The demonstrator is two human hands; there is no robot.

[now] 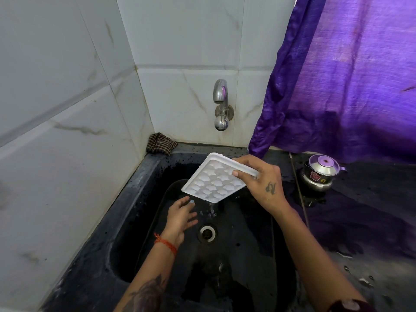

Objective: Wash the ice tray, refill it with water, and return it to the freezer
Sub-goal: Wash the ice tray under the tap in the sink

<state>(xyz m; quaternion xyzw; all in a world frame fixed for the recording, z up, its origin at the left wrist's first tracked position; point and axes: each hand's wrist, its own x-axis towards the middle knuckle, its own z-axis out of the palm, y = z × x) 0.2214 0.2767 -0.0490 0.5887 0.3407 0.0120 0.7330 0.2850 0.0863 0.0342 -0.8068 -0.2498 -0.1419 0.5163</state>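
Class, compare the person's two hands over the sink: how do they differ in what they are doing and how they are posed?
The right hand grips the white ice tray by its edge, tilting it so water drips off; the left hand holds nothing. The right hand's fingers curl round the tray; the left hand's fingers are spread and relaxed. The left hand sits lower, under the tray's bottom corner. Both hang above the black sink.

White ice tray (215, 179), black sink (135, 188), purple curtain (349, 82), brown checked cloth (160, 144), white marbled tiles (67, 86)
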